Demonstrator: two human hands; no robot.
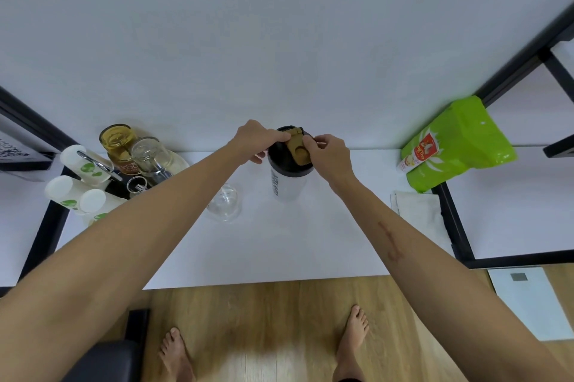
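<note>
A clear shaker bottle (287,184) with a black lid and a tan flip cap (297,148) stands upright on the white table (279,251), near the wall. My left hand (256,139) grips the left side of the black lid, its fingers curled round the rim. From the right, my right hand (329,153) pinches the tan flip cap on top. A small clear glass (224,203) stands just left of the bottle, under my left forearm.
At the back left a black tray (119,189) holds several white cups, an amber jar (119,144) and a clear jar (149,156). A green pouch (456,145) leans at the back right, a folded cloth (417,210) in front of it. Black shelf frames flank the table.
</note>
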